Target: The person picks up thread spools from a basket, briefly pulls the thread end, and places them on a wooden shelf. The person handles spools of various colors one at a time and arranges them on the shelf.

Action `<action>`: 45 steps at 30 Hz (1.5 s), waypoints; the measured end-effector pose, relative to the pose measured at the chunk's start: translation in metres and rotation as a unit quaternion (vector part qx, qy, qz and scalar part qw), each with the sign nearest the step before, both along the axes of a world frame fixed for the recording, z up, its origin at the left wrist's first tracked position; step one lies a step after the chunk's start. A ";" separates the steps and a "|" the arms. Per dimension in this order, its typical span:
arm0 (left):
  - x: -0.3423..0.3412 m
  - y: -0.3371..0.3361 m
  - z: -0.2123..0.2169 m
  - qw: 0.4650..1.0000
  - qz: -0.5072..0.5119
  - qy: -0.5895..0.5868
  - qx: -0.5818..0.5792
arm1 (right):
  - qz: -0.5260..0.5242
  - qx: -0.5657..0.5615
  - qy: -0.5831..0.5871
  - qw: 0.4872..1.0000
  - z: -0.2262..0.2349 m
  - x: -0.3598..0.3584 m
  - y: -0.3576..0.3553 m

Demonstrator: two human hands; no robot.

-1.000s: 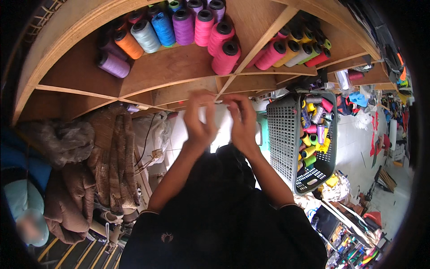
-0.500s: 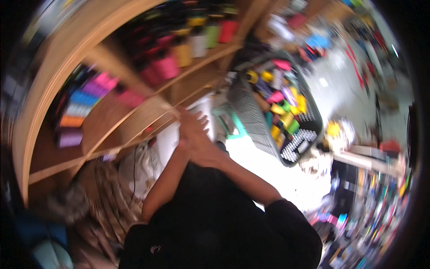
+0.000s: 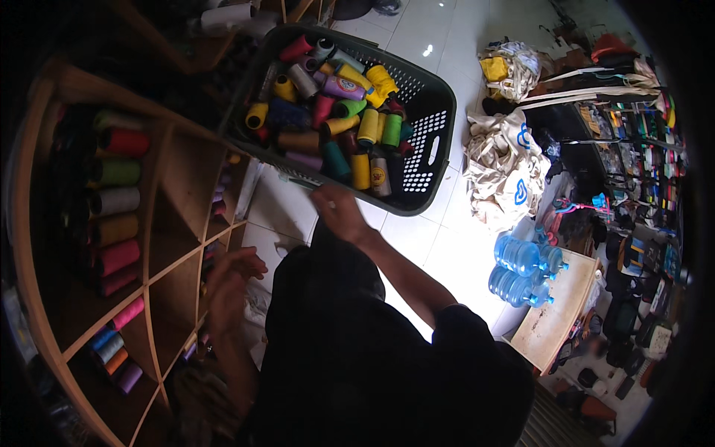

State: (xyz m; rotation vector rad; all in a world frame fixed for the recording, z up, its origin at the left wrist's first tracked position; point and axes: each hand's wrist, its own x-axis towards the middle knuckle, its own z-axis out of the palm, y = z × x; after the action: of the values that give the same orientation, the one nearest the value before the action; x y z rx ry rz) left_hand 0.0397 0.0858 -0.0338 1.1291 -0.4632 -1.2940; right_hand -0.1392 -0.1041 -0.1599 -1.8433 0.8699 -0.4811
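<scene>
Dark perforated basket (image 3: pixel 445 119) on the floor, ahead of the person, its left side close by the shelf end. Thread spools (image 3: pixel 368 127) heaped inside: yellow, green, teal, red, purple, grey, lying at mixed angles, crowding the left and middle; holed wall and handle slot bare at right.

Right hand (image 3: pixel 340 214) at the near rim, fingers bent; contact with the rim or a hold on anything, cannot tell. Left hand (image 3: pixel 229 279) blurred beside the shelf, fingers loosely bent, released.

Floor (image 3: pixel 410 238): white tile, glaring between basket and body. Left: wooden shelf (image 3: pixel 171 223) in square compartments; a column of shelf spools (image 3: pixel 118 257), red through green, grey, tan and pink, with blue, white, orange and purple ones below. Left forearm crosses in front of the lower compartments.

Right of basket: crumpled cream cloth bags (image 3: pixel 495 171), blue marks; beyond, a wrapped bundle (image 3: pixel 514 71) with a yellow patch. Blue water jugs (image 3: pixel 518 257) grouped at a pale wooden surface (image 3: pixel 544 328); on it or against it, cannot tell. Far right: crowded rack (image 3: pixel 633 134) of small coloured goods.
</scene>
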 end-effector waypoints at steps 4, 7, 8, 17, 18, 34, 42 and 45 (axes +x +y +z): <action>-0.015 -0.056 0.048 0.989 -0.128 -0.075 -0.008 | -0.109 -0.075 -0.018 0.991 -0.026 -0.026 -0.036; -0.025 -0.096 0.058 0.966 -0.228 -0.123 0.017 | -0.190 -0.099 0.012 0.977 -0.042 -0.043 -0.065; -0.027 -0.102 0.048 0.968 -0.210 -0.120 0.064 | -0.216 -0.115 0.020 0.969 -0.048 -0.047 -0.076; -0.009 0.082 -0.210 0.851 -0.029 -0.303 0.427 | -0.272 -0.161 0.162 0.935 -0.136 -0.112 -0.222; -0.013 0.107 -0.220 0.841 -0.019 -0.268 0.471 | -0.257 -0.141 0.168 0.941 -0.139 -0.116 -0.234; -0.101 0.211 -0.224 0.763 0.042 -0.001 0.645 | -0.030 -0.084 0.254 0.963 -0.143 -0.090 -0.313; -0.107 0.207 -0.226 0.763 0.047 0.012 0.645 | -0.140 -0.070 0.240 0.958 -0.127 -0.109 -0.319; -0.105 0.206 -0.227 0.762 0.042 0.013 0.646 | -0.228 -0.117 0.225 0.940 -0.104 -0.108 -0.322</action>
State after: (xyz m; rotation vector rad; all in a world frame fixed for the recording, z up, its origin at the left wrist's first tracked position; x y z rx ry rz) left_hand -0.0653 0.2919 -0.2611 2.2057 0.6743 -1.5231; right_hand -0.2476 -0.4258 -0.2644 -2.0046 1.6328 -0.4671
